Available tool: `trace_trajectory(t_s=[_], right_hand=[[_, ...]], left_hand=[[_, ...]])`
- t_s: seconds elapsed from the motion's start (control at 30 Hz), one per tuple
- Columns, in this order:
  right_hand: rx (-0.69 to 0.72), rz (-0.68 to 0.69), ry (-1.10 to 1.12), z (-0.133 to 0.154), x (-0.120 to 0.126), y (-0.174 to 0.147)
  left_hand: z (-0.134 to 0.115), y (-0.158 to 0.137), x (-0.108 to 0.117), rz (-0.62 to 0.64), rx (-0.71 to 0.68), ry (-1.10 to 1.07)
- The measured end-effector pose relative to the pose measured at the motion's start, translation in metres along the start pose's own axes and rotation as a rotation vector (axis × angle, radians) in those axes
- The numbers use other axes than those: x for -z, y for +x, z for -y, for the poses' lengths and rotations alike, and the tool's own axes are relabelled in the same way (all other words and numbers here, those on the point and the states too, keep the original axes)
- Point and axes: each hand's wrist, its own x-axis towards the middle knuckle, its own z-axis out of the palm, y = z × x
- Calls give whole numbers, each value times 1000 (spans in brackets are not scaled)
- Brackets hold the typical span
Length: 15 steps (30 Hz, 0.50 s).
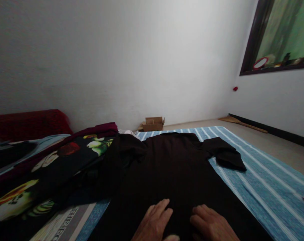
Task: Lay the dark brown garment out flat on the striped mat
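Note:
A dark short-sleeved shirt [172, 160] lies spread flat on a blue and white striped sheet [267, 180], collar towards the far wall. My left hand [154, 222] rests palm down on the shirt's lower part, fingers apart. Beside it, my right hand [212, 224] also lies flat on the fabric. Neither hand grips anything. The shirt's right sleeve [227, 155] sticks out over the stripes.
A black cloth printed with fruit [54, 167] lies crumpled at the left, with a dark red cloth [28, 124] behind it. A small open cardboard box [153, 124] stands by the white wall. Bare floor [280, 147] runs along the right under a dark-framed window [280, 36].

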Motion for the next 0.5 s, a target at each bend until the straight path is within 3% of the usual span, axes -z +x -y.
trace_trajectory(t_s=[0.1,0.2,0.33,0.4,0.5], right_hand=[[-46,-64,-36,-27,-6,8],[-71,-64,-138,-50,-25,3],[-84,-58,-221,-73,-68,-15],[-82,-90,-270,-80,-86,-22],[-134,-134,-338,-80,-100,-26]], left_hand=[[13,37,31,-123,137,-53],[42,85,49,-207,264,-43],[94,132,49,-260,515,41],[115,140,43,-273,643,101],[126,141,38,-299,705,194]])
